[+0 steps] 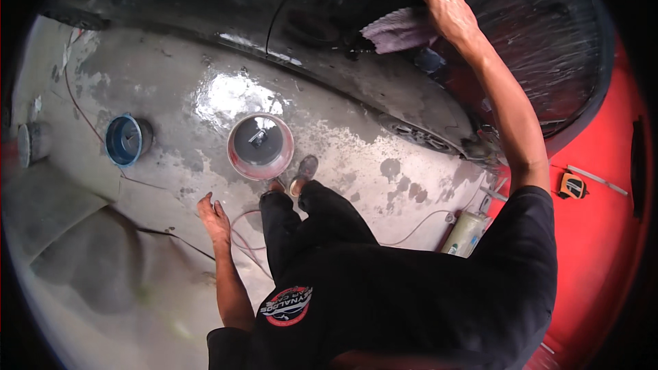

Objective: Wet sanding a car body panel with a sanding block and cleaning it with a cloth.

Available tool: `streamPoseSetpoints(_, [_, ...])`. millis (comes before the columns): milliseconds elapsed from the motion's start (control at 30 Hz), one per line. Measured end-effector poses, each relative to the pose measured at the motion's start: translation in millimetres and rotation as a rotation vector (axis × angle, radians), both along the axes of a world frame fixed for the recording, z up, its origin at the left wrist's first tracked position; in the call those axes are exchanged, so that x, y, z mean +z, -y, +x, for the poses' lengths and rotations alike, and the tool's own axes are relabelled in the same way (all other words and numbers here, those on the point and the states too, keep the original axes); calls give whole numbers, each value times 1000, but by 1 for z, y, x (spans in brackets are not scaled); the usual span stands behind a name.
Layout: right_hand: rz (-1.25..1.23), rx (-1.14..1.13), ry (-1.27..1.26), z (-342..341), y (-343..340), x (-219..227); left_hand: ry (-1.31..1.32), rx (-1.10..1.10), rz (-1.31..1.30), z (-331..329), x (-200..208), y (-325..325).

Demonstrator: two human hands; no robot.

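Observation:
My right hand is stretched out to the upper right over the dark, wet car. Its fingers are bent around a pale purple cloth, and much of the cloth spreads out to the left of the hand against the car's side. Streaks of water cover the car's glossy surface beyond my wrist. At the lower left, my left hand hangs low above the floor. Its fingers are apart, with nothing in them.
A reddish bucket of grey water stands just ahead of my feet. Left of it are a blue bucket and a grey bucket. Thin hoses cross the wet floor. A greenish cylinder and an orange-black tape measure are at right.

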State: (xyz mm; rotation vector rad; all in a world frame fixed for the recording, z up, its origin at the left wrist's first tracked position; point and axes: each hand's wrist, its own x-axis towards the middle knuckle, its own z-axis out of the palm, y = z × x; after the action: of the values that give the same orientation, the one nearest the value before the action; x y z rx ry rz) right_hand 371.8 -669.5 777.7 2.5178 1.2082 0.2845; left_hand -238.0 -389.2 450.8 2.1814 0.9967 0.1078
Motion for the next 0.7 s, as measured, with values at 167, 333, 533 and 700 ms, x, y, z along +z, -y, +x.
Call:
streamPoseSetpoints(167, [84, 43, -14, 8, 6, -8, -20, 31, -31, -20, -10, 9])
streamPoseSetpoints(333, [-17, 219, 124, 21, -42, -22, -86, 27, 14, -42, -20, 23])
streamPoseSetpoints(533, [17, 62, -66, 6, -1, 3, -139, 233, 19, -61, -15, 63])
streamPoseSetpoints(700, [226, 185, -54, 0, -26, 6, -138, 317, 77, -75, -25, 120])
